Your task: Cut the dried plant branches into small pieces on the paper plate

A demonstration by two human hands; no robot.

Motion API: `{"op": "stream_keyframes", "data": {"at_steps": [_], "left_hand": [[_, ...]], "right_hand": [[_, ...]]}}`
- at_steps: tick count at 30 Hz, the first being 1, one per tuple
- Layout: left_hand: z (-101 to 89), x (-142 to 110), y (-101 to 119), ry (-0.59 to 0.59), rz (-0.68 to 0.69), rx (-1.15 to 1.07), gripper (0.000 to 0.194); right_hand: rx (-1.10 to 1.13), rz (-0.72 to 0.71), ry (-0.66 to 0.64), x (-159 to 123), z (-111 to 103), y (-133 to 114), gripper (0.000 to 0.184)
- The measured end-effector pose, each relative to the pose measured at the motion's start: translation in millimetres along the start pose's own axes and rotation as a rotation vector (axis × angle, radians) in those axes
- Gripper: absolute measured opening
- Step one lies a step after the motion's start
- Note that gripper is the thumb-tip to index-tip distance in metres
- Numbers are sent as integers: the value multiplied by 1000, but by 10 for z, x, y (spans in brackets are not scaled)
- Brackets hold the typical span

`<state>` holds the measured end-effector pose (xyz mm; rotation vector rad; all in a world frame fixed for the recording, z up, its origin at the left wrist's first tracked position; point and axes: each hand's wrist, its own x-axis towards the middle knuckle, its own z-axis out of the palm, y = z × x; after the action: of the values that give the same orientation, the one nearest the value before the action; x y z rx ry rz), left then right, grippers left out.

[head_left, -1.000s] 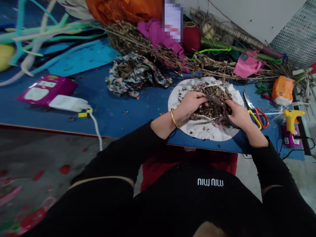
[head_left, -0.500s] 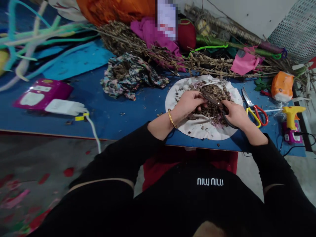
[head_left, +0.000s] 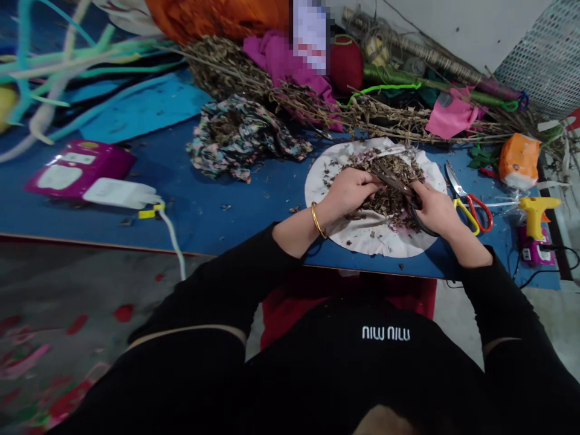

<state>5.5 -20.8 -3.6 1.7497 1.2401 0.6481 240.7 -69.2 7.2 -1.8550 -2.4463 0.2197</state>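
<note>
My right hand (head_left: 437,210) is closed around the dark handles of a pair of scissors (head_left: 422,220). Their brown-grey blades point up and left, over a heap of chopped dried leaves (head_left: 389,208). Just left of the blades, my left hand (head_left: 350,192) has its fingers pinched together; what lies between them is too small to make out. The heap rests on a round whitish cloth (head_left: 376,244) at the table's front edge. Beside my right hand lie a second pair of scissors (head_left: 471,208), with red and yellow handles.
A crumpled floral cloth (head_left: 247,136) holding dried bits lies to the left, and long dried stalks (head_left: 389,118) run behind. At right are a yellow glue gun (head_left: 535,214) and an orange packet (head_left: 519,160). A purple box (head_left: 77,169) sits far left on the blue table (head_left: 235,223).
Both hands stay over the heap, with the scissors still in my right hand. My left fingers and the blades have shifted slightly. The whole view has moved a little.
</note>
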Motion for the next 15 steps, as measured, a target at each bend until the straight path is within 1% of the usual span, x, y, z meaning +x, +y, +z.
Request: {"op": "stream_keyframes", "data": {"at_steps": [5, 12, 15], "left_hand": [[3, 16, -50, -11, -32, -108, 33], [-27, -4, 42, -34, -104, -143, 35], [-41, -7, 57, -16, -116, -155, 34]], "right_hand": [[2, 27, -15, 21, 45, -1, 37], [-14, 38, -37, 33, 65, 22, 38], [1, 34, -2, 24, 38, 35, 42]]}}
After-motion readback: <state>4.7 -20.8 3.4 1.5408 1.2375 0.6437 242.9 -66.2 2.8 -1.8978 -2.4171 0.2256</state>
